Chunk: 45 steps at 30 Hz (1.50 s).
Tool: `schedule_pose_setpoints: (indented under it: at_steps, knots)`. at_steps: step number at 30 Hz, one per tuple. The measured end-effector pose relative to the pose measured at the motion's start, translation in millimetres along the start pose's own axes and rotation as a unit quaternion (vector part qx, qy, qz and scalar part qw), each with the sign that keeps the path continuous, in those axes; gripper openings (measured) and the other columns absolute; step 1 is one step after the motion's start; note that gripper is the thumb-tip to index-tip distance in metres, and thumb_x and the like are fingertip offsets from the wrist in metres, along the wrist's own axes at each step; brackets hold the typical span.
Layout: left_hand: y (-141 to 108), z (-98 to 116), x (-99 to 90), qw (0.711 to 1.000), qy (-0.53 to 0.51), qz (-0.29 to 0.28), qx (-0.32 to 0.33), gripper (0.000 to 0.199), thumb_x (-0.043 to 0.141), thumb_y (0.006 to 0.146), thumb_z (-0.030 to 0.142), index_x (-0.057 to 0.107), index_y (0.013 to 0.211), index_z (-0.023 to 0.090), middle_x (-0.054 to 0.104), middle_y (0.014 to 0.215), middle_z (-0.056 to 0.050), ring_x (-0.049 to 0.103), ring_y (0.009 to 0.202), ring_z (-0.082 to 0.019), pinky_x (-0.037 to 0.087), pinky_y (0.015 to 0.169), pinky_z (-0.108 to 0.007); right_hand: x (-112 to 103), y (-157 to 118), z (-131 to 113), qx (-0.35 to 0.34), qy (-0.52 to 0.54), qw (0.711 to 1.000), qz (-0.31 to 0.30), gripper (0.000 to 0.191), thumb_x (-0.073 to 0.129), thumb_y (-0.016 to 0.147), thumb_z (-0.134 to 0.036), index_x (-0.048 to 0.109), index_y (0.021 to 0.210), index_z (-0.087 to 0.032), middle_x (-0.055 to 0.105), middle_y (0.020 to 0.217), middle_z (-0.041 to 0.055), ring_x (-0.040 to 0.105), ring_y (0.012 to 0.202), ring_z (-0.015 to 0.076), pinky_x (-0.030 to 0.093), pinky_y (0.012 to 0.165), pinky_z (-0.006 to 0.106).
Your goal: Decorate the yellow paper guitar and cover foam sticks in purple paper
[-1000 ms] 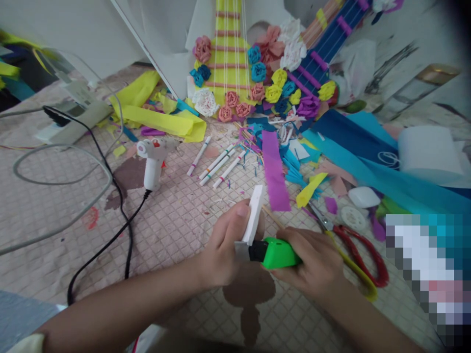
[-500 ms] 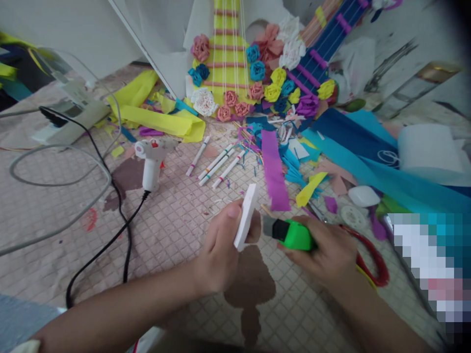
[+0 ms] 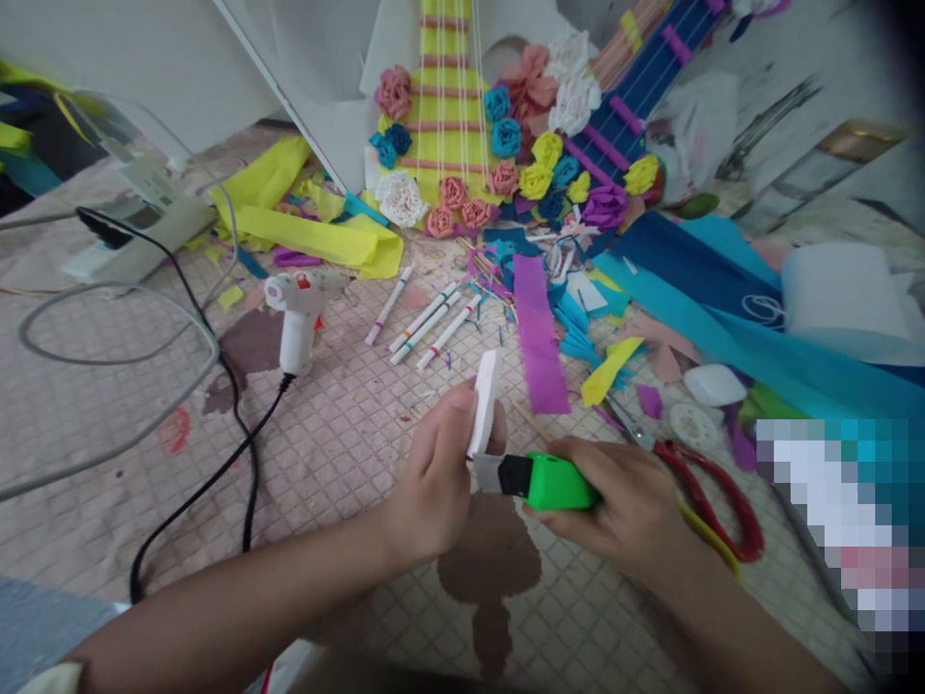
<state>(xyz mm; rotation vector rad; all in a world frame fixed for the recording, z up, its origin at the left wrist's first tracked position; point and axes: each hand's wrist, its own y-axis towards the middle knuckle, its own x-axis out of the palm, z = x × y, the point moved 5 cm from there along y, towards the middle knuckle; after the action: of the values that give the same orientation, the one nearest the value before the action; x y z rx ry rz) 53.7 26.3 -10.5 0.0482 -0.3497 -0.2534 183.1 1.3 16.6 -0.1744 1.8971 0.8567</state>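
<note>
My left hand [image 3: 439, 472] is closed around a small flat white block [image 3: 486, 400], which stands nearly upright with its top leaning right. In my right hand [image 3: 621, 496] is a green utility knife [image 3: 560, 482] with a black tip. Its wide blade [image 3: 488, 472] points left and lies at the lower end of the block; whether it cuts in, I cannot tell. Just right of my right hand lie red-handled scissors [image 3: 712, 501]. A thin wooden stick [image 3: 531, 421] and a purple paper strip [image 3: 541, 337] lie beyond the block.
A white glue gun [image 3: 296, 323] stands at left, its black cord [image 3: 238, 453] looping toward me. Several markers [image 3: 434, 323] lie mid-table. Behind are a yellow paper guitar [image 3: 448, 116] with paper roses, a blue one [image 3: 614, 135], and a white roll [image 3: 842, 299] at right.
My right hand has moved left and slightly down, bringing the knife blade to the block's lower end. The block has shifted slightly left and stands more upright.
</note>
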Motion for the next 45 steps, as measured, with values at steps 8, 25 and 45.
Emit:
schedule_pose_setpoints:
  at_steps: [8,25,45]
  knots:
    - [1.1,0.9,0.0,1.000,0.006,0.000,0.004,0.042,0.023,0.095,0.039,0.033,0.059,0.019,0.029,0.055,0.004,0.027,0.050,-0.011,0.025,0.047,-0.027,2.6,-2.5,-0.5,0.001,-0.003,1.000,-0.017,0.046,0.034,0.089,-0.055,0.054,0.072,-0.017,0.066,0.058,0.0031,0.061,0.046,0.0140,0.042,0.043,0.027]
    - [1.0,-1.3,-1.3,1.000,0.014,0.027,0.002,0.042,0.026,0.095,0.039,0.033,0.059,0.020,0.030,0.054,0.004,0.029,0.049,-0.010,0.027,0.047,-0.027,2.6,-1.1,-1.4,0.015,0.001,0.999,-0.034,0.048,0.033,0.088,-0.057,0.053,0.069,-0.018,0.063,0.053,0.0003,0.058,0.044,0.0124,0.037,0.043,0.025]
    - [-0.6,-6.4,-1.2,1.000,0.031,-0.004,0.002,0.041,0.028,0.094,0.045,0.037,0.064,0.019,0.032,0.058,0.004,0.030,0.051,-0.010,0.028,0.048,-0.026,1.2,0.2,-2.9,0.015,-0.004,1.000,-0.022,0.049,0.033,0.089,-0.056,0.053,0.066,-0.018,0.064,0.054,0.0017,0.058,0.043,0.0117,0.038,0.042,0.025]
